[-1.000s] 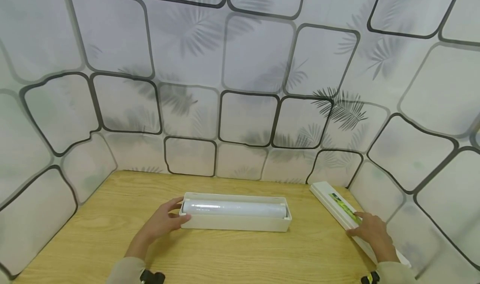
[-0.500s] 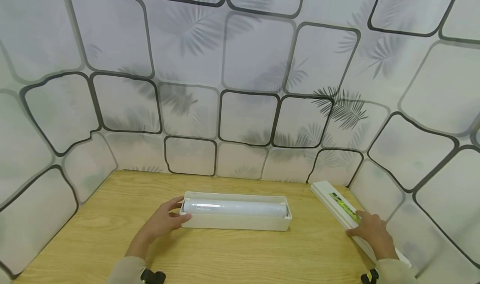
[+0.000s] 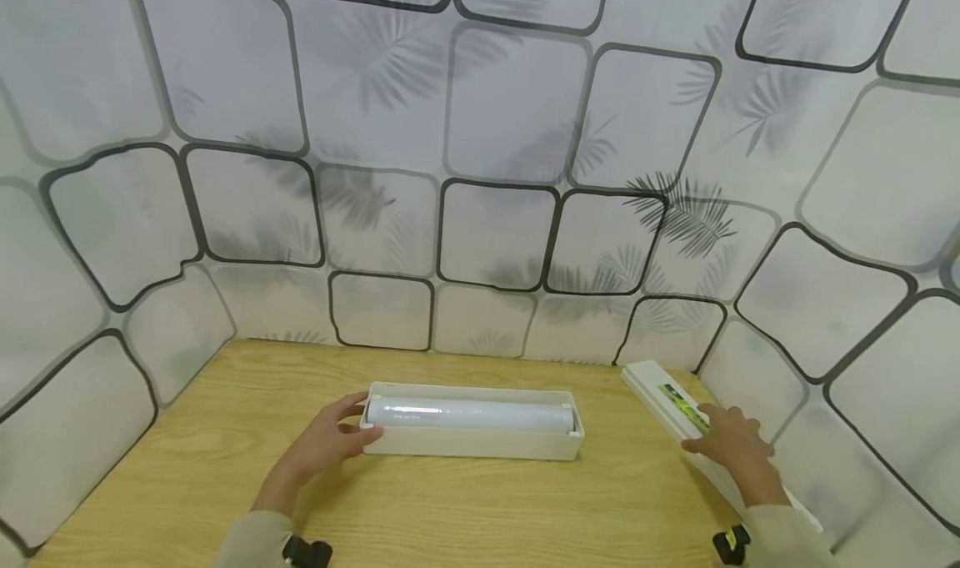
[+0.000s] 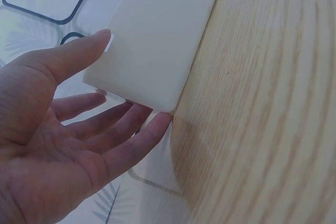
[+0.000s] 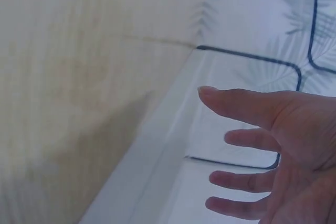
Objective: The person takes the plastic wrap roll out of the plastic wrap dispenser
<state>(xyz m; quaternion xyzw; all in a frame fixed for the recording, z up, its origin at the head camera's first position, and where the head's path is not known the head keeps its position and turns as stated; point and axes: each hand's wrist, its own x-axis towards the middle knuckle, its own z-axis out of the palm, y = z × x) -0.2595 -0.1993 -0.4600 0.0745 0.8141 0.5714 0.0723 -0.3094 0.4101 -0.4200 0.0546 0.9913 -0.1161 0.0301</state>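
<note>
A long white cling film dispenser box [image 3: 480, 444] sits lidless on the table, with a shiny film roll [image 3: 472, 415] lying inside it. My left hand [image 3: 318, 439] holds the box's left end, thumb on the front wall and fingers against the end. The left wrist view has the box's pale wall [image 4: 157, 40] between the thumb and the fingertips. On the right, a long white lid [image 3: 649, 389] with a green label lies at a slant. Over its middle is my right hand [image 3: 735, 447], fingers spread; in the right wrist view the thumb and fingers are straight, with nothing between them.
Light wood tabletop [image 3: 480, 518] lies under everything. A patterned wall covering [image 3: 495, 234] with dark rounded outlines and palm leaves rises at the back and both sides. The lid lies close to the right-hand wall.
My right hand has shifted slightly up and to the left along the lid, its fingers now more spread. The left hand and the box have stayed in place.
</note>
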